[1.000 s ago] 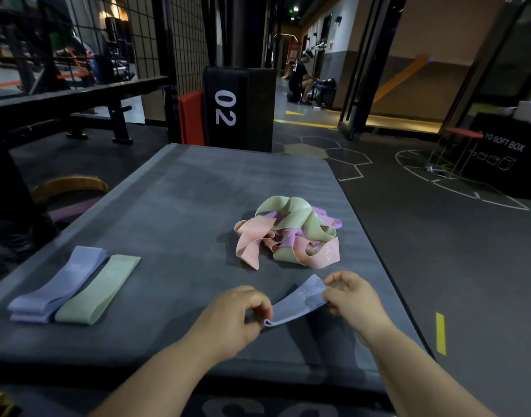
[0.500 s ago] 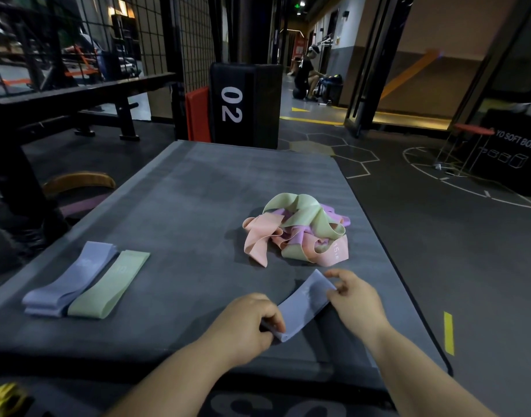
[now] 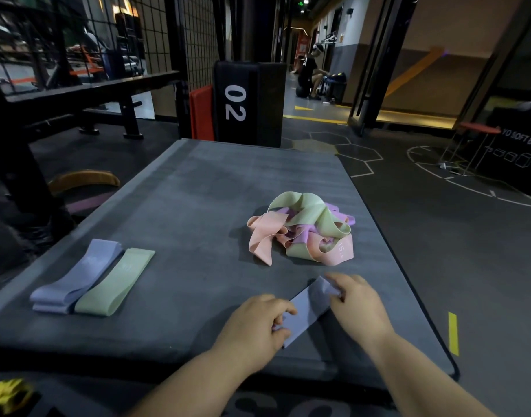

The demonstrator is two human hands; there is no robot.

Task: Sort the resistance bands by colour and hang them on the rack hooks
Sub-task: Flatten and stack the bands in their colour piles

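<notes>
Two ends of flat lilac band (image 3: 310,311) pinched by left hand (image 3: 255,325) and right hand (image 3: 360,305), seemingly smooth elastic, grey mat (image 3: 198,206)

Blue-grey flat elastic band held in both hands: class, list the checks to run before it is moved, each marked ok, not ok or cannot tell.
Left hand grips the blue-grey flat elastic band at its near end: ok.
Right hand pinches its far end: ok.
Band flat, untwisted: ok.
Matching blue-grey folded stack lies beside the pale green flat band: ok.
Tangled pile of pink, green and lilac bands lies clear of both hands: ok.
Reach to rack hooks: cannot tell; none shows.
</notes>
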